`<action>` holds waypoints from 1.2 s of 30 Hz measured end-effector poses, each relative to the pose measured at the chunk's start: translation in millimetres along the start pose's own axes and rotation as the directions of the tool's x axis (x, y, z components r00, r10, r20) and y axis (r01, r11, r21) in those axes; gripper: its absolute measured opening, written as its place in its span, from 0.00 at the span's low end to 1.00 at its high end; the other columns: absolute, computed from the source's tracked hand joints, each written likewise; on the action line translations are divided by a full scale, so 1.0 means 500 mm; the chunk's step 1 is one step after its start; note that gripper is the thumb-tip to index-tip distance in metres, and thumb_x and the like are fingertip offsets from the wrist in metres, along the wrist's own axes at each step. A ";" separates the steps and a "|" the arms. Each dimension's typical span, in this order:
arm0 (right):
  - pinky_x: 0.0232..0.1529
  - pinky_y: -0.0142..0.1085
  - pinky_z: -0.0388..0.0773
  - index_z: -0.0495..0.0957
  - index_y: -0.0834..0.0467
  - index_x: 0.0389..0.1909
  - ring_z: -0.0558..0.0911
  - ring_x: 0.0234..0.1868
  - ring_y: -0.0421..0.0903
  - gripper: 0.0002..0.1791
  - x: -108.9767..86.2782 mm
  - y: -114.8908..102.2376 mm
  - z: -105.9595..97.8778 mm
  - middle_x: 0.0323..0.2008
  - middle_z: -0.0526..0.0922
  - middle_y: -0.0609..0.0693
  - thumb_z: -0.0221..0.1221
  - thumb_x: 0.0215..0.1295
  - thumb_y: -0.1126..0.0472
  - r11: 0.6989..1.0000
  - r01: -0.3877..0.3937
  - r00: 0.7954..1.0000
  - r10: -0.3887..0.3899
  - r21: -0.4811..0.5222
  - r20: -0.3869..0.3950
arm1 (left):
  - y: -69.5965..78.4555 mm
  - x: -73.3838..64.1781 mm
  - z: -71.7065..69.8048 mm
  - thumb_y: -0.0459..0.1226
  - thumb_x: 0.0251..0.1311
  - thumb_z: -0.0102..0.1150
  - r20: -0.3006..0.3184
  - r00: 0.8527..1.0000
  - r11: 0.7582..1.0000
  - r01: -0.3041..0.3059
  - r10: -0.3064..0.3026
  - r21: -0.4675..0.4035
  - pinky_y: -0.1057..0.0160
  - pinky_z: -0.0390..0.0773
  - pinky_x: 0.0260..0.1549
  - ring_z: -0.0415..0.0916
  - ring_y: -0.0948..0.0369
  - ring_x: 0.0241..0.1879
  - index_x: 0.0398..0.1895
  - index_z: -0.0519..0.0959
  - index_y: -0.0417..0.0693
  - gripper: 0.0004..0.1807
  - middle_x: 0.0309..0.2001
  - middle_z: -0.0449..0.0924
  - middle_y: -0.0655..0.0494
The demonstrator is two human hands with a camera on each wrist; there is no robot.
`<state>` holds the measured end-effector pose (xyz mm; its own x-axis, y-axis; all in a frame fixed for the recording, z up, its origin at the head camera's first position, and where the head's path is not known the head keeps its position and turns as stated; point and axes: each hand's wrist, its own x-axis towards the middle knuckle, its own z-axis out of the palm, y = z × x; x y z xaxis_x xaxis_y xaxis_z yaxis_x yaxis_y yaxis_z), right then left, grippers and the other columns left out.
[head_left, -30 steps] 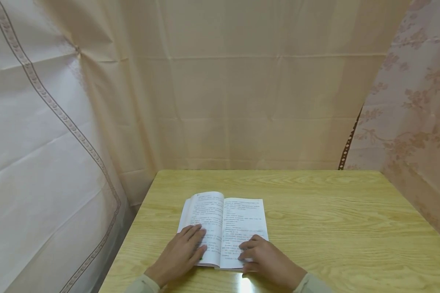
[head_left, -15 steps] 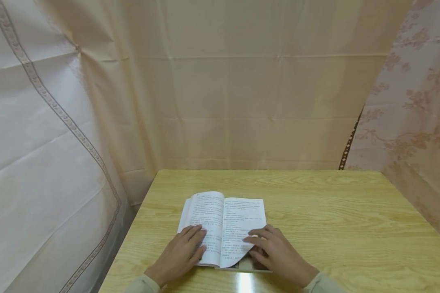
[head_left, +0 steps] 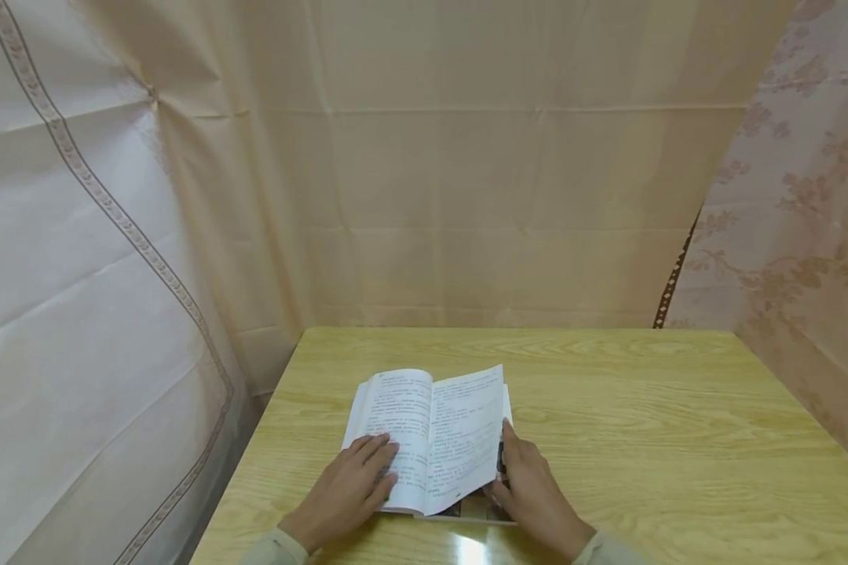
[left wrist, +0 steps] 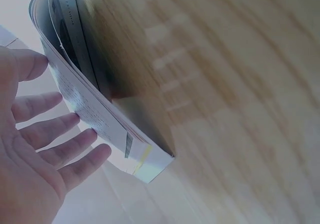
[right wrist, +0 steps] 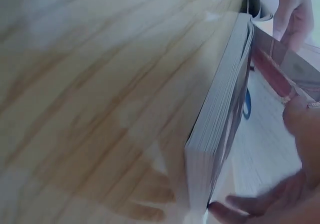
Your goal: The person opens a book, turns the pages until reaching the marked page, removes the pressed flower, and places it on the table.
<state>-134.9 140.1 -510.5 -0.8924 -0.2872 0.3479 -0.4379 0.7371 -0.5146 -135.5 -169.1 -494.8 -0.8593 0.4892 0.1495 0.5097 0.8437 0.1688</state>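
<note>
An open book (head_left: 399, 400) with printed text lies on the table. My left hand (head_left: 349, 490) rests on its left page, fingers extended; in the left wrist view that hand (left wrist: 45, 134) lies along the outer page. The right-hand page (head_left: 466, 439) is raised and slanted, and dark pictures show beneath it. My right hand (head_left: 537, 486) is at the book's lower right edge. In the right wrist view its thumb (right wrist: 300, 119) touches the raised page's underside, while the blurred fingers (right wrist: 250, 204) sit apart from it, near the corner of the page block (right wrist: 220, 114).
The book lies near the front of a wood-grain table (head_left: 643, 424). Beige cloth (head_left: 480, 196) hangs behind the table's far edge. White cloth (head_left: 78, 298) hangs on the left and flower-patterned cloth (head_left: 805, 204) on the right.
The right-hand page lay flat, then its lower corner curled up, and now its whole outer edge is raised. My right hand went right and then slightly back left. The left hand stays put.
</note>
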 end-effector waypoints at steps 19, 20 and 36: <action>0.67 0.68 0.59 0.62 0.39 0.79 0.64 0.71 0.71 0.36 -0.011 -0.060 0.044 0.74 0.68 0.58 0.58 0.72 0.39 0.877 0.455 0.872 -0.405 -0.151 0.275 | -0.015 -0.002 -0.031 0.38 0.74 0.54 -0.482 0.876 0.980 -0.066 -0.034 -0.189 0.46 0.80 0.55 0.77 0.53 0.61 0.73 0.71 0.47 0.25 0.69 0.74 0.49; 0.67 0.68 0.60 0.63 0.39 0.78 0.65 0.71 0.71 0.36 -0.010 -0.060 0.044 0.74 0.68 0.58 0.59 0.72 0.40 0.871 0.466 0.869 -0.416 -0.159 0.268 | -0.015 -0.001 -0.034 0.39 0.74 0.55 -0.488 0.873 0.982 -0.074 -0.020 -0.173 0.46 0.79 0.56 0.75 0.52 0.63 0.73 0.71 0.47 0.26 0.70 0.72 0.49; 0.62 0.54 0.76 0.86 0.54 0.56 0.80 0.60 0.56 0.24 0.018 -0.041 0.012 0.57 0.84 0.53 0.67 0.64 0.45 0.840 0.539 0.828 -0.513 -0.067 0.224 | -0.013 0.011 -0.002 0.46 0.66 0.66 -0.282 0.959 0.997 -0.018 0.039 0.077 0.41 0.66 0.69 0.66 0.41 0.70 0.54 0.85 0.49 0.18 0.61 0.81 0.44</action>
<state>-134.6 118.8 -501.8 -0.5389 -0.7534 0.3768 -0.8412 0.5056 -0.1920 -143.2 -172.0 -494.2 -0.7917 0.4395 0.4243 0.5199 0.8494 0.0903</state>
